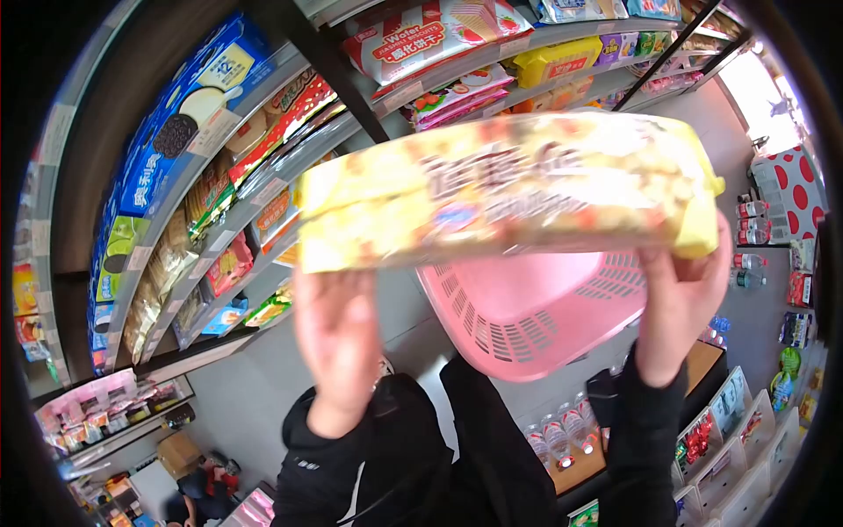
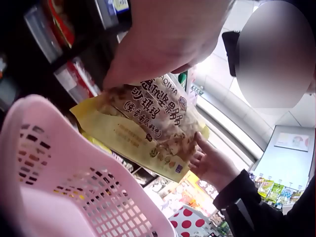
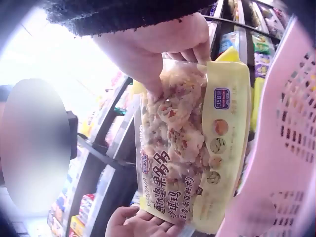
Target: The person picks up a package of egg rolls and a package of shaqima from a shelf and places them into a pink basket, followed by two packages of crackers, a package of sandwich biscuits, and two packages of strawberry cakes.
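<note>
A yellow and clear bag of sachima (image 1: 518, 189) spans the space between both hands, printed side showing. At its right end, the right hand (image 1: 689, 303) grips a corner, thumb on the front and fingers behind, as the right wrist view also shows. Under the other end lies the left hand (image 1: 338, 338), palm up with fingers extended beneath the bag (image 3: 173, 143). Its thumb lies clear of the wrapper, and the fingertips are hidden in the head view. Below the bag is a pink perforated basket (image 1: 496, 356), which stands close beside it in both wrist views.
Curved shelves hold blue cookie boxes (image 1: 198, 110), a red wafer pack (image 1: 430, 39) and other packaged snacks. Water bottles (image 1: 558, 435) stand low near the right sleeve. Another person (image 1: 206, 492) is at the lower left. A red-dotted box (image 1: 790, 189) is at the far right.
</note>
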Tool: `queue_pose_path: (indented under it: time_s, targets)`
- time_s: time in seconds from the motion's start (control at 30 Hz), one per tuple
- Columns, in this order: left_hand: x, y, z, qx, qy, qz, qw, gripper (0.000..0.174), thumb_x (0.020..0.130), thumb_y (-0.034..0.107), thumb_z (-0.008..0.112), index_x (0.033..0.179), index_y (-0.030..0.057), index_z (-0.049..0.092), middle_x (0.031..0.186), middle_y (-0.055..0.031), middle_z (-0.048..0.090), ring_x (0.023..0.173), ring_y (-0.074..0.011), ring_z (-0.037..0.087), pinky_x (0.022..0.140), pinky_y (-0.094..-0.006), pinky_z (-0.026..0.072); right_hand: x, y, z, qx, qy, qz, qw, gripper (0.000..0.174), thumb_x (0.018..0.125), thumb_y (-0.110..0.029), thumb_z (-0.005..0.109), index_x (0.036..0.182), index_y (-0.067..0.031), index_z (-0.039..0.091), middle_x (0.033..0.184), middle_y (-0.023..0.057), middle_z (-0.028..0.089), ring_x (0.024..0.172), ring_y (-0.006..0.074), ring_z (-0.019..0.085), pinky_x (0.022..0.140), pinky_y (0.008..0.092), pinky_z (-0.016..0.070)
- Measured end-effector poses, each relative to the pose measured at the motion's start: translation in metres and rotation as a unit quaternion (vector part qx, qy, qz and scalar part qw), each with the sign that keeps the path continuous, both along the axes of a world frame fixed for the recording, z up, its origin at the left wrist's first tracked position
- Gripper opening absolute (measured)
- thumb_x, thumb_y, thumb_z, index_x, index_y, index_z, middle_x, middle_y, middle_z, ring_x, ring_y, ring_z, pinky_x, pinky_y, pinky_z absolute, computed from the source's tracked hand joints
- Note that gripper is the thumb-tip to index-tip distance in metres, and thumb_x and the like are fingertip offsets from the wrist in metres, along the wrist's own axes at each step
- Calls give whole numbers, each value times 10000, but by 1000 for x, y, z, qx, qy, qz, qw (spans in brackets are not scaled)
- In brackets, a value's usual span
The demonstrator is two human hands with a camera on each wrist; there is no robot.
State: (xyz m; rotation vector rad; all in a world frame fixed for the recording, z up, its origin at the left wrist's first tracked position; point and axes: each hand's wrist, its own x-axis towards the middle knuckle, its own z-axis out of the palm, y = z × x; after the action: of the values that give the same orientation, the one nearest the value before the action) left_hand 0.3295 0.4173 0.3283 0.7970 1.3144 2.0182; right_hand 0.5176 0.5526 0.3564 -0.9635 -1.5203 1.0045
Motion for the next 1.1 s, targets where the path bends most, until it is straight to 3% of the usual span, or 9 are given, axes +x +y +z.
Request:
queue_pose_path:
  time_s: [0.13,0.23,0.27,0.3,0.47,0.53,0.67,0.8,1.1]
  targets:
    - [-34,-82,6,-71,3,98,993,590,767,254,493,1226,-19,244,1227,-141,347,1134,-244,348,946,-371,267,-54,-52,-8,46,14,96,994,553,621,-80,707,1061,6,383,939,63,486,868,126,496,744,232,419]
    - [-54,-132,-12,-107,-14,143,984,566,774,284,473,1218,-5,272,1206,-128,374,1112,-232,367,927,-347,280,-84,-93,-38,-19,-77,191,978,559,585,-22,719,1026,11,377,948,104,519,881,156,537,762,275,430]
    - [-59,-147,-21,-126,-30,149,980,559,776,295,466,1216,1,284,1197,-121,386,1102,-226,374,920,-335,284,-98,-107,-52,-83,-49,215,972,509,600,-127,716,1007,-4,436,995,112,529,803,209,565,677,260,452]
    - [-63,-161,-33,-128,-30,154,979,559,776,295,466,1216,1,284,1197,-121,386,1102,-226,374,920,-335,284,-107,-113,-62,-22,-91,225,970,549,615,-166,707,1054,-12,417,1044,125,520,826,243,568,676,274,459]
    - [-88,-220,-99,-185,-111,205,955,525,775,239,479,1208,6,295,1186,-117,394,1088,-223,387,924,-346,277,-150,-151,-122,-203,-121,263,935,615,625,-123,717,1103,7,352,1006,149,525,936,211,541,758,275,437]
    - [-98,-228,-121,-202,-144,209,946,445,795,181,456,1189,20,324,1172,-106,407,1088,-212,386,924,-343,280,-163,-162,-164,-239,-112,272,925,587,623,-233,710,1075,-15,405,924,134,568,838,247,577,679,303,459]
    - [-113,-231,-178,-243,-192,203,929,375,811,119,436,1165,27,354,1156,-84,417,1086,-188,380,925,-338,283,-169,-161,-231,-276,-161,261,911,530,588,-228,735,986,-11,461,855,122,576,774,227,582,641,302,452]
    - [-123,-220,-232,-285,-223,130,923,309,820,95,415,1119,21,385,1106,-70,431,1055,-167,388,919,-304,292,-165,-140,-278,-323,-175,243,898,415,538,-178,763,804,-22,485,661,23,491,582,96,465,541,239,407]
    - [-162,-188,-368,-304,-274,52,911,241,850,171,455,1052,43,424,1012,-48,491,943,-121,459,829,-266,360,-174,-120,-405,-371,-48,268,888,331,645,-24,688,856,-29,433,828,14,512,764,56,500,661,195,407]
